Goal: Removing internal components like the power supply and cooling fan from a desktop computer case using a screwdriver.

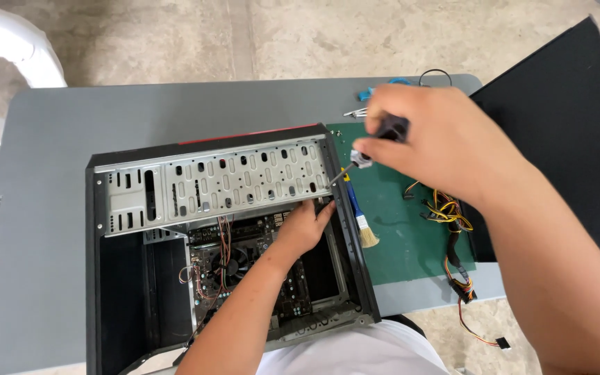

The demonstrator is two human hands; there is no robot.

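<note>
Two hands — right hand [439,142] gripping screwdriver [362,156] at case [352,229] edge, left hand [305,226] inside

On my feed a grey tabletop [43,173] fills most of the frame over a pale concrete floor [175,35]. A green mat [411,243] lies right of centre, and on it a small brush [361,221] with a blue handle and pale bristles. A bundle of yellow, black and red cables [449,229] trails off the mat toward the lower right. A flat black panel [578,125] fills the upper right. At the upper left I see something white [8,42], perhaps a chair.
</note>
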